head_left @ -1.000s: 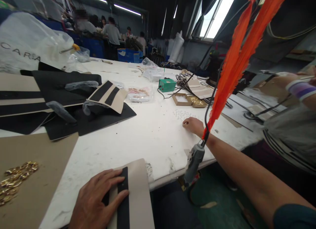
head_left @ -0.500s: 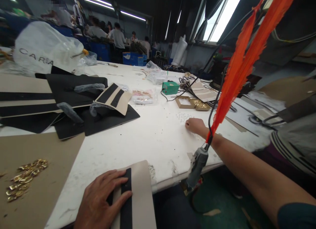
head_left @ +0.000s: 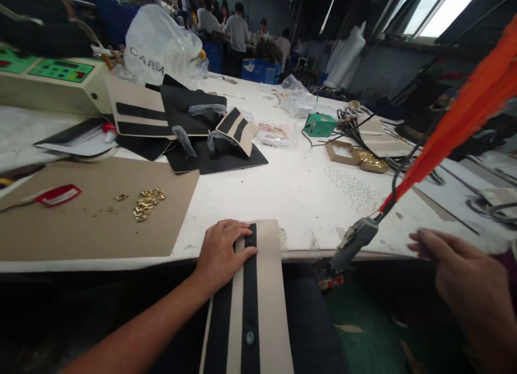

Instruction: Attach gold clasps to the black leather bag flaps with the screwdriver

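Press panel (head_left: 270,272) flat with left hand (head_left: 222,250), thumb parted from fingers across strip (head_left: 250,288). Mind tool (head_left: 356,244) near half-curled right hand (head_left: 470,274); cannot tell if holding anything

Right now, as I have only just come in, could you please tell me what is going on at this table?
A person's left hand rests on a beige panel with black stripes at the near edge of the table. The right hand is raised to the right of a hanging grey tool, apart from it; whether its fingers hold anything is unclear. Tiny pieces lie scattered on the table, and gold-coloured parts lie on a brown board.
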`<state>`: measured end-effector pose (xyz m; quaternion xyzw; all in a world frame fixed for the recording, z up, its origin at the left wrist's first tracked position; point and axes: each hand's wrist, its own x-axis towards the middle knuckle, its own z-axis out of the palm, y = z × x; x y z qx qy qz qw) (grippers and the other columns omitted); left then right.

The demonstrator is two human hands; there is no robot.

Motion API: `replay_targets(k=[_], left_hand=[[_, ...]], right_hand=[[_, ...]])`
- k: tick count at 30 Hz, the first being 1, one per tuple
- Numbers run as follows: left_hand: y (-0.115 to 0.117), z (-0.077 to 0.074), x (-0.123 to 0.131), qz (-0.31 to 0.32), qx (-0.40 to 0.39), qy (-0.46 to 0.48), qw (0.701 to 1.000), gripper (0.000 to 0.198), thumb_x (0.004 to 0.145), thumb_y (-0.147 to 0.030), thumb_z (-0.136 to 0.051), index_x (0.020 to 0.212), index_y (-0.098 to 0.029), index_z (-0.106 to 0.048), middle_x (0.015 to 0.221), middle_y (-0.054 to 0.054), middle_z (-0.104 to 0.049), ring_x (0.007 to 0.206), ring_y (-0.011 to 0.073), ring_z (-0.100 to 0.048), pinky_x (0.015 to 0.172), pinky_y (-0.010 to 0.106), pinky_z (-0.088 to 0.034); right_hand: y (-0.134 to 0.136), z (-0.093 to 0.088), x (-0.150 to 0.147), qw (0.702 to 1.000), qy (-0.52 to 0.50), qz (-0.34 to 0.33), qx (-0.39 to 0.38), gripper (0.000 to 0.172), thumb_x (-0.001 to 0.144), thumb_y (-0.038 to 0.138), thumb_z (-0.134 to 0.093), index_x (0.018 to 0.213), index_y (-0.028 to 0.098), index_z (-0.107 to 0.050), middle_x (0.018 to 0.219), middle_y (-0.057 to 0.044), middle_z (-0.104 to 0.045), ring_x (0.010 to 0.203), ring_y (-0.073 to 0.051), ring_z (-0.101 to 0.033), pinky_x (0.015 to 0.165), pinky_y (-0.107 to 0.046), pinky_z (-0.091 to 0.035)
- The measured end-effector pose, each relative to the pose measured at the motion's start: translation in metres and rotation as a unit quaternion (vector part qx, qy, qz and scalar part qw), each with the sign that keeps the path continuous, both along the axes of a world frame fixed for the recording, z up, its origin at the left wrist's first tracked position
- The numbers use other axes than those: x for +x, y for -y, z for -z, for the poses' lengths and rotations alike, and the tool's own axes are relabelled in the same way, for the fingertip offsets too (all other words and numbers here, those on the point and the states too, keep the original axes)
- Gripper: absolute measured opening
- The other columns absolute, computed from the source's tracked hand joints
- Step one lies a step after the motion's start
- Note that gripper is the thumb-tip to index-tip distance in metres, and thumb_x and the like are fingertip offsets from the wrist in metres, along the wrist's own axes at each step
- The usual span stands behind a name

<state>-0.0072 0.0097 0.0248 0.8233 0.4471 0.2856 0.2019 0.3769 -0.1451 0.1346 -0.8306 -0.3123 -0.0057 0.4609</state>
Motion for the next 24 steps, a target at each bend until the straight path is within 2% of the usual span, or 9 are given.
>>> replay_targets(k=[1, 2, 4, 6, 8, 11, 14, 17, 24], left_hand=[[0.001, 0.000, 0.000, 0.000, 0.000, 0.002, 1.000, 0.033, 0.076, -0.027, -0.091, 0.104, -0.028, -0.073, 0.126, -0.001, -0.076, 0.123, 0.0293, -0.061, 0.105, 0.051, -0.044], [0.001, 0.001, -0.001, 0.002, 0.001, 0.003, 1.000, 0.032, 0.077, -0.027, -0.091, 0.104, -0.028, -0.074, 0.125, -0.001, -0.077, 0.123, 0.0293, -0.061, 0.105, 0.051, -0.044], [0.003, 0.001, -0.001, 0.003, 0.003, 0.004, 1.000, 0.031, 0.077, -0.028, -0.090, 0.103, -0.028, -0.074, 0.125, 0.000, -0.077, 0.122, 0.0293, -0.062, 0.104, 0.050, -0.044], [0.003, 0.000, 0.000, 0.004, 0.004, 0.005, 1.000, 0.030, 0.078, -0.029, -0.090, 0.104, -0.027, -0.074, 0.125, 0.000, -0.077, 0.122, 0.0291, -0.062, 0.103, 0.050, -0.045], [0.004, -0.001, 0.000, 0.004, 0.003, 0.007, 1.000, 0.030, 0.078, -0.029, -0.090, 0.104, -0.028, -0.074, 0.125, 0.000, -0.077, 0.122, 0.0291, -0.062, 0.103, 0.050, -0.045], [0.004, -0.001, 0.000, 0.002, -0.001, 0.014, 1.000, 0.029, 0.079, -0.032, -0.089, 0.104, -0.029, -0.075, 0.124, 0.000, -0.077, 0.122, 0.0293, -0.062, 0.103, 0.050, -0.044], [0.005, 0.000, -0.001, -0.001, -0.009, 0.025, 1.000, 0.026, 0.081, -0.033, -0.088, 0.104, -0.029, -0.076, 0.122, -0.001, -0.078, 0.121, 0.0282, -0.063, 0.103, 0.049, -0.044], [0.006, 0.001, -0.002, 0.000, -0.013, 0.029, 1.000, 0.025, 0.082, -0.034, -0.087, 0.103, -0.029, -0.076, 0.122, -0.002, -0.077, 0.121, 0.0272, -0.062, 0.103, 0.049, -0.043], [0.004, 0.003, -0.001, 0.003, -0.008, 0.027, 1.000, 0.026, 0.082, -0.036, -0.086, 0.105, -0.030, -0.075, 0.126, -0.001, -0.076, 0.125, 0.0287, -0.060, 0.105, 0.049, -0.042]], right_hand=[[0.016, 0.006, -0.019, 1.000, -0.025, 0.013, -0.011, 0.034, 0.075, 0.071, -0.074, 0.083, 0.039, -0.080, 0.081, -0.011, -0.078, 0.080, -0.041, -0.073, 0.071, -0.059, -0.058], [0.026, 0.014, -0.040, 0.998, -0.055, -0.003, -0.020, 0.035, 0.073, 0.070, -0.077, 0.084, 0.037, -0.081, 0.080, -0.011, -0.077, 0.077, -0.041, -0.073, 0.066, -0.057, -0.058], [0.027, 0.030, -0.082, 0.987, -0.121, -0.101, -0.039, 0.035, 0.074, 0.065, -0.080, 0.086, 0.033, -0.081, 0.078, -0.010, -0.077, 0.072, -0.036, -0.074, 0.063, -0.050, -0.059], [0.006, 0.043, -0.121, 0.951, -0.164, -0.254, -0.072, 0.032, 0.080, 0.059, -0.078, 0.085, 0.027, -0.080, 0.074, -0.007, -0.076, 0.069, -0.030, -0.073, 0.065, -0.042, -0.059], [-0.029, 0.054, -0.153, 0.903, -0.179, -0.379, -0.094, 0.027, 0.088, 0.050, -0.071, 0.086, 0.024, -0.078, 0.072, -0.003, -0.074, 0.070, -0.024, -0.071, 0.069, -0.036, -0.056], [-0.081, 0.068, -0.183, 0.862, -0.135, -0.477, -0.104, 0.020, 0.093, 0.038, -0.063, 0.087, 0.023, -0.075, 0.076, -0.001, -0.072, 0.073, -0.019, -0.067, 0.070, -0.031, -0.050], [-0.110, 0.082, -0.196, 0.848, -0.053, -0.514, -0.117, 0.016, 0.093, 0.032, -0.061, 0.086, 0.023, -0.074, 0.085, -0.001, -0.072, 0.082, -0.020, -0.066, 0.077, -0.032, -0.047], [-0.118, 0.088, -0.199, 0.848, -0.008, -0.511, -0.138, 0.014, 0.092, 0.028, -0.062, 0.088, 0.024, -0.074, 0.088, -0.001, -0.072, 0.084, -0.019, -0.065, 0.079, -0.032, -0.045], [-0.123, 0.081, -0.202, 0.855, -0.036, -0.478, -0.196, 0.011, 0.087, 0.023, -0.065, 0.081, 0.023, -0.075, 0.075, 0.002, -0.070, 0.072, -0.017, -0.063, 0.068, -0.029, -0.042]])
